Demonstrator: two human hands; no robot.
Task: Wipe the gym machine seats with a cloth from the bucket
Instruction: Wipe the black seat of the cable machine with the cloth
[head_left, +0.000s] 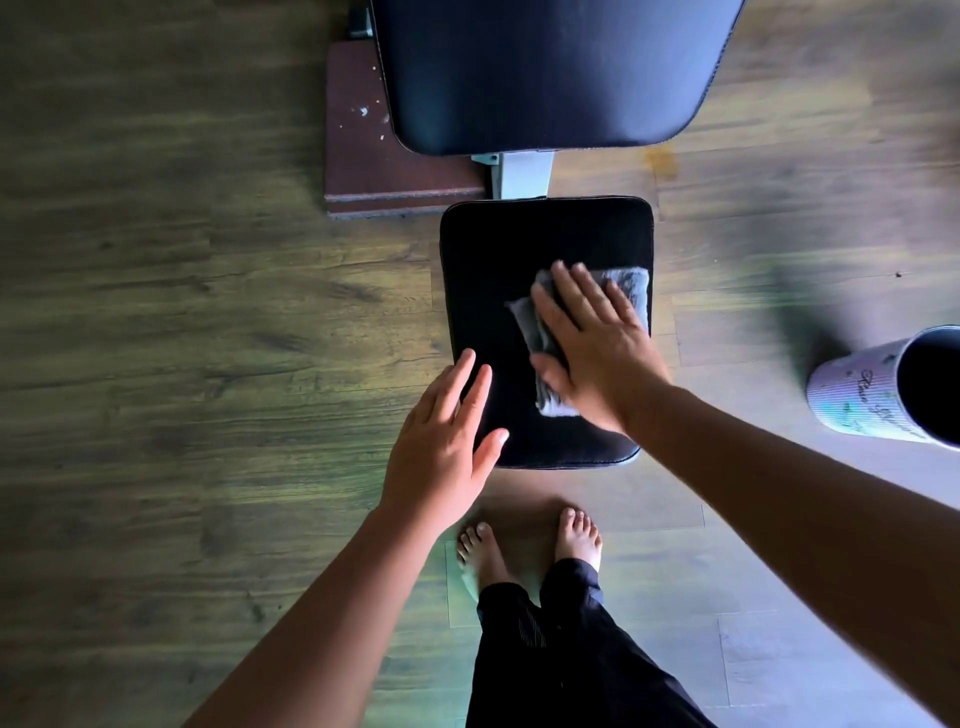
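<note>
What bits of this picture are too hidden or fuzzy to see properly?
All in the head view:
- Cloth: its middle is hidden under the right hand.
- Bucket: cut off by the right edge. Its inside is too dark to see, and its writing is too blurred to read.
- Back pad: its top is cut off by the upper edge.
- Left hand: I cannot tell whether it touches the seat.

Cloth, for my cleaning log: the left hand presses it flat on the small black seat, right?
No. The head view shows the right hand pressing the grey cloth flat on the small black seat; the left hand holds nothing.
</note>
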